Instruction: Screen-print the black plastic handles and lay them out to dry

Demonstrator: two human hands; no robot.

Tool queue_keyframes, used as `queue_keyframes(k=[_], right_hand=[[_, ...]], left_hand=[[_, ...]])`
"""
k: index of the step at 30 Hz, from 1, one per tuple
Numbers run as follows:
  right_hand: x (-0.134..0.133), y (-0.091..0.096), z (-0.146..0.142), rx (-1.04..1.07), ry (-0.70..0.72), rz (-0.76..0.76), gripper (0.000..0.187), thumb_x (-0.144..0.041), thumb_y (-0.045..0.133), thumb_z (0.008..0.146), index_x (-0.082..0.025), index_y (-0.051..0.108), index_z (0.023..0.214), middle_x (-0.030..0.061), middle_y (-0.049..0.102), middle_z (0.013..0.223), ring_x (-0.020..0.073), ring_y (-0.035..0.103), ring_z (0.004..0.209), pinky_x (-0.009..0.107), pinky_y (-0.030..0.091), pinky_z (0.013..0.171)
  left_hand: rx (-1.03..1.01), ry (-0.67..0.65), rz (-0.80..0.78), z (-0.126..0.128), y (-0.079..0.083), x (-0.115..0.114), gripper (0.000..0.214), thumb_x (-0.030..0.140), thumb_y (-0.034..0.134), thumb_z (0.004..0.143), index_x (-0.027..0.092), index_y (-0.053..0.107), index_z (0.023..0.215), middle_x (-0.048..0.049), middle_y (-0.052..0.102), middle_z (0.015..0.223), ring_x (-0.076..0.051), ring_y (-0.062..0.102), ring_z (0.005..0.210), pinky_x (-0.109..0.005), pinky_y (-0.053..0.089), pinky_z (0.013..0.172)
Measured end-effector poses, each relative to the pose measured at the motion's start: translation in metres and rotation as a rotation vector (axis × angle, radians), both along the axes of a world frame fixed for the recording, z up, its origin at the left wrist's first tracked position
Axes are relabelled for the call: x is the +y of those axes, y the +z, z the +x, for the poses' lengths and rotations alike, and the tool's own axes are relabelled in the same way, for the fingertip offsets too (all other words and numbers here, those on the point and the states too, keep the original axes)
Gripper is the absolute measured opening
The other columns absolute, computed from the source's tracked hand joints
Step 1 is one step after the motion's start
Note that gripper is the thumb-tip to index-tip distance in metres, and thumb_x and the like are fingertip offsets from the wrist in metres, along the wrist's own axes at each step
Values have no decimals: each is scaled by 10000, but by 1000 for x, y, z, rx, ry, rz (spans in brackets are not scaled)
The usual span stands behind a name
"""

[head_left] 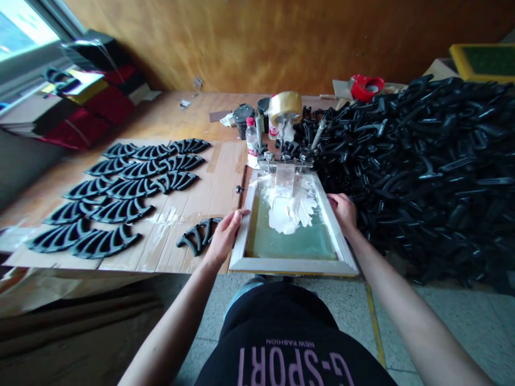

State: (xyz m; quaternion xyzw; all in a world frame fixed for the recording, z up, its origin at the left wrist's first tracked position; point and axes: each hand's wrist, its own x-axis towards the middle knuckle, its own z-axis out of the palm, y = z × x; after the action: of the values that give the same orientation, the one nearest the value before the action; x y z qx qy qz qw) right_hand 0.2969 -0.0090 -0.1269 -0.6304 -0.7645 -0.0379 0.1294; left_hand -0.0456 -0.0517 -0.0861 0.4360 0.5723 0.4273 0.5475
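Note:
A silk-screen frame point(293, 265) lies in front of me, with a pale rim and greenish mesh. Thick white ink point(287, 213) is spread over the mesh's far half, below a translucent squeegee blade point(285, 177). My left hand point(226, 234) is closed at the frame's left side, thumb along the rim. On the opposite side my right hand point(343, 212) has its fingers curled against the right rim; some fingertips are hidden. Just left of my left hand, partly covered by it, rests a black curved slotted plastic part point(196, 238) on the cardboard.
Rows of similar black parts point(107, 241) lie on the cardboard point(217, 177) at left. A large heap of black parts point(426, 161) fills the right side. Behind the metal hinge clamp point(285, 158) stand a bottle point(251, 138), a dark cup point(243, 119) and a tape roll point(285, 106).

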Motion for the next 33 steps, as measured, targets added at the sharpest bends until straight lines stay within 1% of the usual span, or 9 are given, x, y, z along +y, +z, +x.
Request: queue_keyframes(k=[4,6,8,11,18,24,27,30,33], right_hand=[[34,24,-33,100,18,111,564,-282,643,856,-127,510,1382,176,483,1387,302,491,1210,433,436,988],[46,30,-65,88,135,56,602,-291,706,810,-130,511,1357,171,458,1404,325,446,1234,455,407,995],[48,29,-91,57,218,-67,389,-248,683,825,-119,607,1183,163,572,1234,309,489,1143,424,413,941],[28,15,-105,15,293,-215,102,-142,565,869,-132,643,933,115,642,928,248,544,944,346,413,825],[-24,15,-73,-19,752,-251,198,-48,488,816,-166,647,826,72,648,837,199,546,816,298,372,682],[-25,3,-82,32,561,-109,277,-75,439,872,-158,680,979,99,687,964,222,569,904,329,412,741],[-45,-9,-79,23,639,-87,324,-75,419,880,-143,676,1066,111,691,1045,218,589,902,334,444,754],[-44,1,-76,65,635,-164,247,-126,494,885,-181,691,1023,70,704,969,203,614,885,309,461,751],[-8,25,-84,144,437,-178,276,-231,585,902,-255,654,1168,31,707,1017,195,627,925,298,478,779]], left_hand=[[-14,22,-114,2,-61,-15,698,391,703,757,233,500,1406,-5,656,760,-134,582,645,-213,462,583],[53,25,-110,6,-79,-13,713,354,688,765,232,471,1433,17,630,732,-116,560,627,-205,448,593],[118,14,-106,6,-87,-10,693,344,678,776,227,478,1429,34,605,706,-104,539,609,-200,434,597],[126,9,-134,3,-88,-7,669,346,683,773,225,507,1407,31,616,708,-114,544,609,-208,432,589],[68,33,-173,3,-92,-9,649,374,697,756,244,539,1372,14,645,735,-135,585,615,-215,441,544],[-11,34,-204,2,-95,-8,705,418,703,747,216,509,1393,8,644,750,-144,620,662,-216,460,577],[-14,25,-202,2,-93,-8,722,440,691,759,208,485,1411,-7,662,791,-146,632,683,-215,465,587],[16,7,-186,2,-85,-9,713,459,668,781,197,477,1416,-20,673,801,-147,628,673,-216,462,574],[27,-26,-186,0,-69,-10,727,467,678,777,211,470,1425,-16,673,763,-155,623,648,-221,459,553]])
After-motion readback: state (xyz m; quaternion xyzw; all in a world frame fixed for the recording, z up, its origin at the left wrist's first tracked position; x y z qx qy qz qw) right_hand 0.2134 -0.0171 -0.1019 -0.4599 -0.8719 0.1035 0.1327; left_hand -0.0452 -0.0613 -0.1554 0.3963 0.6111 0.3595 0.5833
